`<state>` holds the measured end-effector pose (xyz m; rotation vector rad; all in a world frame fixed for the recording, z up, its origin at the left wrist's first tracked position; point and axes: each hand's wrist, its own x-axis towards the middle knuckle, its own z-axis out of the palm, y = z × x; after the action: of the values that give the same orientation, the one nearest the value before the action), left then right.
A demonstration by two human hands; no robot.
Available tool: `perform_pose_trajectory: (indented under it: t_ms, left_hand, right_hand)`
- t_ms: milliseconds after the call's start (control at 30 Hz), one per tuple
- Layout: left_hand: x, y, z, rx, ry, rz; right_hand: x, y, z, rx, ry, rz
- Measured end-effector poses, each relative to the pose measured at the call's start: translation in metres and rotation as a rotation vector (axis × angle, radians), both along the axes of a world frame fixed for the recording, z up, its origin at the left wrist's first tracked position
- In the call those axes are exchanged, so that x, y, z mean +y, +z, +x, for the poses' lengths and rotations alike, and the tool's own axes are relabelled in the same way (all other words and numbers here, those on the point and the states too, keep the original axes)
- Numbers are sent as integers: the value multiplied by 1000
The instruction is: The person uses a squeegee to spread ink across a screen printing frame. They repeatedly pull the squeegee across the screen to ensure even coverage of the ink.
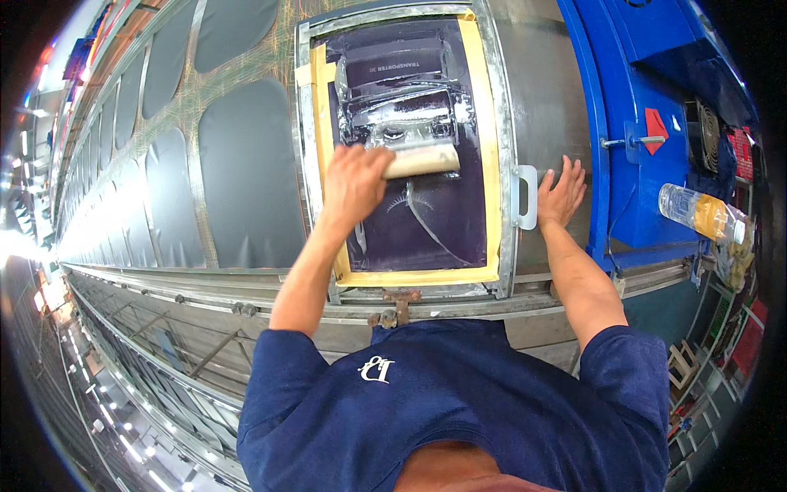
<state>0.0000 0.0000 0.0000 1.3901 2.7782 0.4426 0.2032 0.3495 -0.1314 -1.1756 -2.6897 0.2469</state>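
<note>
Bright, busy workshop, and from my remote seat the long table (287, 49) dominates, running off toward 9 o'clock with rows of dark sheet panels (246, 176) on it.

Middle of my view is the wooden squeegee (420, 161), lying crosswise about halfway down a printing screen (385, 238). Its left end is in the left hand (357, 184), fingers curled snugly over it, so that hand is closed on wood; I can't make out the thumb. I'd guess a one-handed grip works because the squeegee is short next to the screen. Wet, glossy streaks sit from 11 to 1 o'clock of it, so ink or paste is my bet.

Yellow tape (491, 180) lines much of the inside of the metal frame (506, 164), presumably to mask the edges from the wet stuff. At 3 o'clock on the frame there's a white loop handle (532, 197), probably for lifting; nobody's holding it.

Just past that, around 4 o'clock, the right hand (561, 193) is open, fingers a bit spread, gripping nothing. Looks like it's resting on the grey strip (545, 98), likely as a brace for leaning over. Blue machine (648, 176) beyond at 3, plus a plastic bottle (702, 213) lying tilted by it.
</note>
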Motion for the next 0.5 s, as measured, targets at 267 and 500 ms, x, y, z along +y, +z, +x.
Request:
perform_pose_trajectory:
  t_ms: [267, 500]
  left_hand:
    - [13, -17, -8, 85, 20, 17]
    - [16, -34, 12, 150, 87, 55]
  right_hand:
    - [-5, 6, 6, 17, 28, -3]
    - [2, 2, 1, 3, 14, 31]
